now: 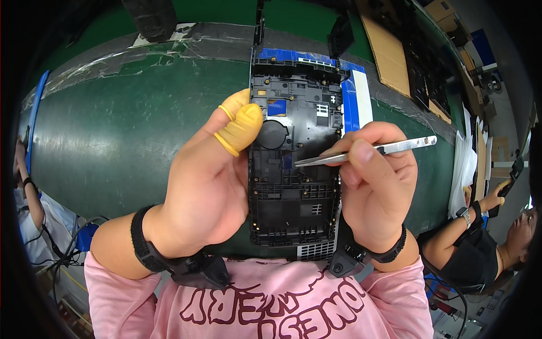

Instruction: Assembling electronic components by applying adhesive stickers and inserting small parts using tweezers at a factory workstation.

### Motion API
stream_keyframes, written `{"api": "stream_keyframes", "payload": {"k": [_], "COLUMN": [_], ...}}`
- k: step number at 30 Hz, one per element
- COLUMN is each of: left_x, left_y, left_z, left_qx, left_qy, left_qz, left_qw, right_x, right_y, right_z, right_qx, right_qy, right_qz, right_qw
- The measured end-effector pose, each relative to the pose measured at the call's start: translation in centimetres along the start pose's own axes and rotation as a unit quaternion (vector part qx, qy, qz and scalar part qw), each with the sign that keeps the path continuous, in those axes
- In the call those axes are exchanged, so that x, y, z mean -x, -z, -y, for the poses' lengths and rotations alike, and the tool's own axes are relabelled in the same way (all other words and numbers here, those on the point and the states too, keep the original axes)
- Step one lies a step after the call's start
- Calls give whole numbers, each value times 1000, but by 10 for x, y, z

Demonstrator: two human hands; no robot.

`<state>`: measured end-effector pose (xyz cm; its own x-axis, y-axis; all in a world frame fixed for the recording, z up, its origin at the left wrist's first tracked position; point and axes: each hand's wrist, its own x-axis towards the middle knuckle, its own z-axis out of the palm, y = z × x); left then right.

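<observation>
A long black plastic housing (313, 135) with ribs, small brass-coloured inserts and cut-out windows is held over the green work surface. Along its left edge my left hand (206, 181) grips it, yellow finger cots on thumb and a finger; the other fingers are hidden behind the part. Pinched in my right hand (381, 181) is a pair of metal tweezers (403, 144), tips pointing left over a small window in the middle of the housing. I cannot make out anything between the tips. The right hand's lower fingers curl beside the housing's right edge.
Under the housing shows a blue and white sheet (353, 101). Cardboard (384, 53) and black parts lie at the far right, white sheets (462, 169) nearer. A dark post (152, 20) stands at the back left. Co-workers sit on the right (474, 243) and left (42, 212).
</observation>
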<state>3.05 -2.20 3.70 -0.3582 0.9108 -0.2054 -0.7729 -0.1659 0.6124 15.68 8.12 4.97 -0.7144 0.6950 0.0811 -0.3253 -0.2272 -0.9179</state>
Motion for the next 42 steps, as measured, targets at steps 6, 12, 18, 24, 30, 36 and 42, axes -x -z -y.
{"api": "stream_keyframes", "payload": {"k": [6, 12, 18, 24, 30, 36, 42], "left_x": [-2, -9, -21, -120, -273, -310, -328], "left_y": [1, 2, 9, 13, 12, -119, -168], "left_z": [-2, -2, 3, -31, -97, 31, 127], "left_qx": [112, 51, 9, -98, -816, -884, -912], "left_qy": [70, 82, 98, 50, -252, -261, -144], "left_qz": [11, 64, 77, 51, -266, 27, 123], "left_qw": [991, 993, 992, 993, 447, 388, 363], "right_x": [4, 6, 7, 4, -1, -3, 1], "right_y": [3, 1, 40, 111, 126, 133, 135], "right_z": [10, 19, 55, 55, 25, 41, 39], "right_qx": [-17, -52, -103, -26, 2, 4, -41], "right_qy": [-11, -14, 96, 178, 178, 196, 142], "right_qz": [24, 8, 3, -165, -236, -233, -207], "right_qw": [1000, 999, 990, 970, 955, 952, 967]}}
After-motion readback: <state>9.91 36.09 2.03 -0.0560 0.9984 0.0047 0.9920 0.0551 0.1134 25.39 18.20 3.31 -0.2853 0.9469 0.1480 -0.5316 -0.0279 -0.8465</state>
